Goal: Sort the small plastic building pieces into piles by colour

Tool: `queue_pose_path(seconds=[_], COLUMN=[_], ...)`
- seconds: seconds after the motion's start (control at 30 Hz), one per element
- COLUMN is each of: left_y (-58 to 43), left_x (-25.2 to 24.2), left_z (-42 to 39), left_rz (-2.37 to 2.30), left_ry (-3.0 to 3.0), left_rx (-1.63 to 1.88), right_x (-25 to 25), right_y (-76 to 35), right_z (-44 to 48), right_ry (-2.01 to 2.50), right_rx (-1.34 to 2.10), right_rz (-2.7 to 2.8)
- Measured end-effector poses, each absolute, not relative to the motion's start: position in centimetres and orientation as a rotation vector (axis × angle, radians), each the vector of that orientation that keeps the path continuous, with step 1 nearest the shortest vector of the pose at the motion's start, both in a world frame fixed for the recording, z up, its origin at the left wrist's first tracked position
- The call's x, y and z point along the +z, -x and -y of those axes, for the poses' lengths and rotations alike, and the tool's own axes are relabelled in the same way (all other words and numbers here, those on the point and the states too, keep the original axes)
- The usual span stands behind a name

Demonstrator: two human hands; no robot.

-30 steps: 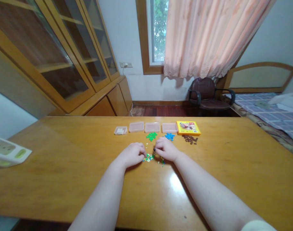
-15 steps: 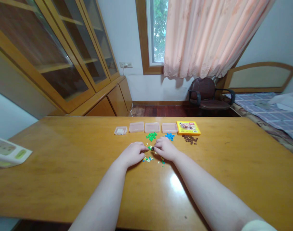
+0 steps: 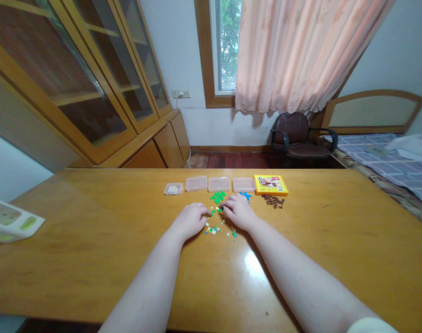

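Observation:
Over the middle of the table [image 3: 134, 259], my left hand [image 3: 192, 221] has its fingers bent together, tips down beside a few loose green pieces [image 3: 212, 212]. What its fingertips hold, if anything, is hidden. My right hand [image 3: 239, 212] faces it, fingers curled, with something small and dark [image 3: 222, 208] at the fingertips. Nearer to me lie mixed small white, green, yellow and blue pieces [image 3: 214, 230], and a smaller scatter of green and white bits [image 3: 234, 233]. A green pile [image 3: 217, 197] sits just beyond the hands. The right hand partly covers a blue pile [image 3: 246, 196].
Beyond the piles stand clear plastic boxes [image 3: 219, 184] in a row, with a smaller clear box [image 3: 173, 188] at its left. A yellow box [image 3: 271, 185] ends the row on the right, with brown pieces [image 3: 273, 201] before it. At the far left is a white-and-green object [image 3: 15, 221].
The fingertips of my two hands have drawn slightly apart, and more loose green pieces show between them. My right hand is a little farther forward, covering more of the blue pile.

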State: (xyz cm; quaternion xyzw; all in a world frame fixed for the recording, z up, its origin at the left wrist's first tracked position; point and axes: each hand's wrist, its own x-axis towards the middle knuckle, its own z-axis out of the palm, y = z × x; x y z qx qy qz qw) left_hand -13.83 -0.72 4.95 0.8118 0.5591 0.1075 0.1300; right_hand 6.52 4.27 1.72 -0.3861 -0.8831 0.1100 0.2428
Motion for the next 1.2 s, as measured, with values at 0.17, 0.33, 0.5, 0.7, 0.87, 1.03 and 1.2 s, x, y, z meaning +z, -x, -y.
queue_pose_path(seconds=[0.17,0.33,0.5,0.7,0.87,1.03,1.2], left_y=[13.7,13.8,13.8,13.5,13.2,13.0,13.0], left_x=[4.9,4.8,4.3,3.9,4.2,5.2,5.3], left_z=[0.7,0.6,0.6,1.0,1.6,1.7,1.6], left_rz=[-1.554,-1.721,-1.809,-1.875,-1.975,-1.984,-1.853], left_ry=[-2.405,-2.408,-2.422,-2.367,-2.267,-2.331,-2.439], left_rx=[0.293,0.335,0.182,-0.052,-0.104,-0.001,0.127], right_x=[1.8,2.2,2.4,1.8,1.7,1.9,2.0], right_y=[-6.4,-6.4,-6.4,-6.5,-6.7,-6.8,-6.8], right_z=[-4.0,-3.8,-3.5,-3.8,-4.2,-4.4,-4.4], right_ry=[1.004,1.005,1.031,1.081,1.114,1.093,1.055], right_rx=[0.308,0.316,0.297,0.275,0.253,0.260,0.262], right_rz=[2.486,2.549,2.597,2.582,2.478,2.382,2.336])
